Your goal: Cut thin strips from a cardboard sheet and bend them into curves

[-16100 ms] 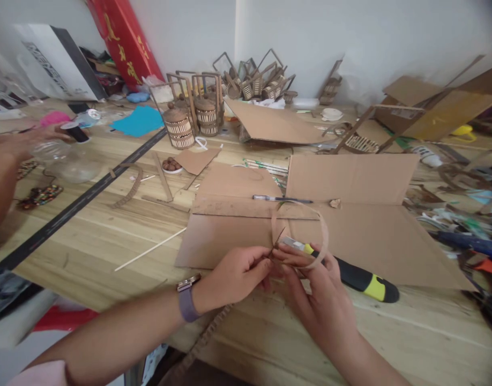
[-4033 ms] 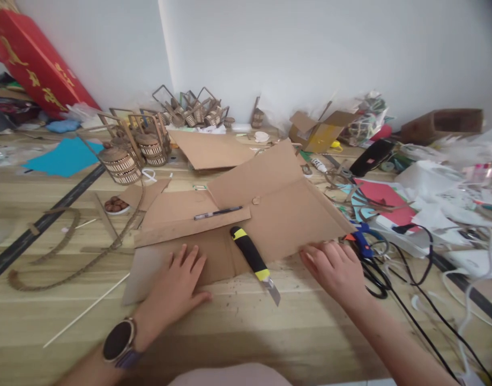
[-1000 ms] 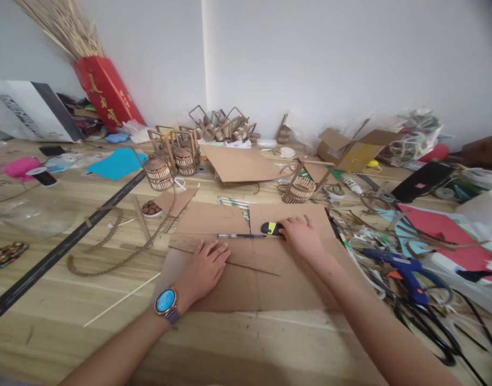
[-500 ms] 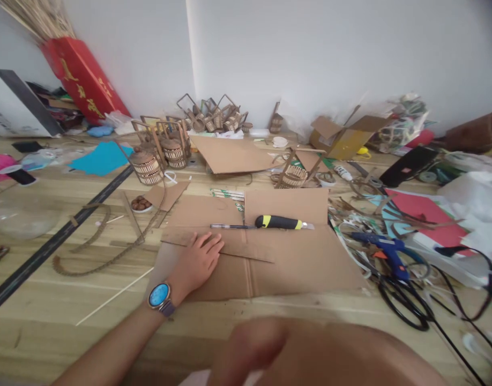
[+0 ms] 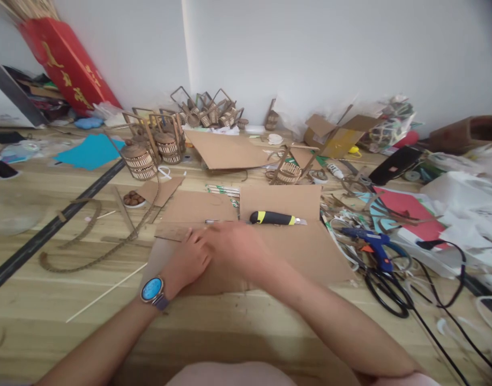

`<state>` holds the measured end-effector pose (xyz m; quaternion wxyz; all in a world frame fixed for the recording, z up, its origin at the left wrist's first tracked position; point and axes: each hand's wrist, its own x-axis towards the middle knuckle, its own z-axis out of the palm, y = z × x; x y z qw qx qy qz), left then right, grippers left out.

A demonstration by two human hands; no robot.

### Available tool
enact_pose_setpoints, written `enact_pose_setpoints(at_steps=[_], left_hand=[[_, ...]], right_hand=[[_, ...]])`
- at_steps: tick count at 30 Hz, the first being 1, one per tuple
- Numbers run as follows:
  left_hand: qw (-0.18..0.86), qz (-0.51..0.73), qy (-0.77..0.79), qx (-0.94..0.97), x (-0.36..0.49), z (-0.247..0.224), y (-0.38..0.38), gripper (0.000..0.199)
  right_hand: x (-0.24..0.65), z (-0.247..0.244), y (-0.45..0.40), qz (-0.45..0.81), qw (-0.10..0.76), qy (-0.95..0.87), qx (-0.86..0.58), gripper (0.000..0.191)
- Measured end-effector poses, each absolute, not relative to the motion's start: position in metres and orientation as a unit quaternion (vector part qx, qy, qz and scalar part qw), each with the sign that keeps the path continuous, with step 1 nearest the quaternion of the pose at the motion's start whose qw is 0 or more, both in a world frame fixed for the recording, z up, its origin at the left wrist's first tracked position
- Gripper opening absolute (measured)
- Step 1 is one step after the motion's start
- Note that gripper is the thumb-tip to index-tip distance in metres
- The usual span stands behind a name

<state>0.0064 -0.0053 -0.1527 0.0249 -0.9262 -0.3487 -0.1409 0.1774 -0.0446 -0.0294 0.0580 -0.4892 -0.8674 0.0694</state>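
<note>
My left hand (image 5: 192, 260), with a watch (image 5: 152, 290) on its wrist, lies with fingers apart on the brown cardboard sheet (image 5: 306, 254). Under its fingertips is a narrow cardboard strip (image 5: 171, 231). Close beside it, my right hand (image 5: 236, 246) is over the middle of the sheet, back of the hand up. Its fingers are blurred and mostly hidden, so what they touch is unclear. A pen (image 5: 212, 221) shows only its end beyond the right hand. The black and yellow utility knife (image 5: 276, 217) lies on the cardboard with its blade pointing right.
Small woven baskets (image 5: 139, 160) stand at the back left. A bowl of brown nuts (image 5: 133, 199) is nearer. On the right lie a blue glue gun (image 5: 370, 244), black cable (image 5: 386, 300) and paper scraps. A cardboard box (image 5: 340, 136) stands behind.
My right hand has come from the near edge up to the middle of the cardboard, beside my left hand, covering part of the strip and pen. The view has shifted slightly.
</note>
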Motion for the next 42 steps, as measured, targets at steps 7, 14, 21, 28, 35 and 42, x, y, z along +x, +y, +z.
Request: enact_pose_setpoints(at_steps=[7, 14, 21, 28, 35, 42], left_hand=[[0.042, -0.145, -0.331, -0.931, 0.004, -0.145, -0.007, 0.041], [0.046, -0.127, -0.333, -0.933, 0.003, -0.141, -0.006, 0.037], [0.044, -0.135, -0.31, -0.94, 0.003, -0.14, -0.01, 0.037], [0.0, -0.096, -0.281, -0.955, 0.019, -0.123, -0.02, 0.031], [-0.025, -0.086, -0.29, -0.953, 0.027, -0.114, -0.022, 0.03], [-0.038, -0.069, -0.254, -0.964, 0.038, -0.109, -0.031, 0.022]], right_hand=[[0.228, -0.069, 0.002, 0.02, -0.019, -0.797, -0.603, 0.024], [0.242, -0.05, -0.016, 0.063, 0.075, -0.782, -0.616, 0.017], [0.349, -0.043, -0.099, 0.013, 0.301, -0.586, -0.753, 0.019], [0.412, -0.094, -0.17, 0.02, 0.184, -0.5, -0.846, 0.026], [0.398, -0.115, -0.185, 0.003, 0.169, -0.451, -0.876, 0.025], [0.375, -0.108, -0.2, 0.019, 0.149, -0.443, -0.884, 0.025]])
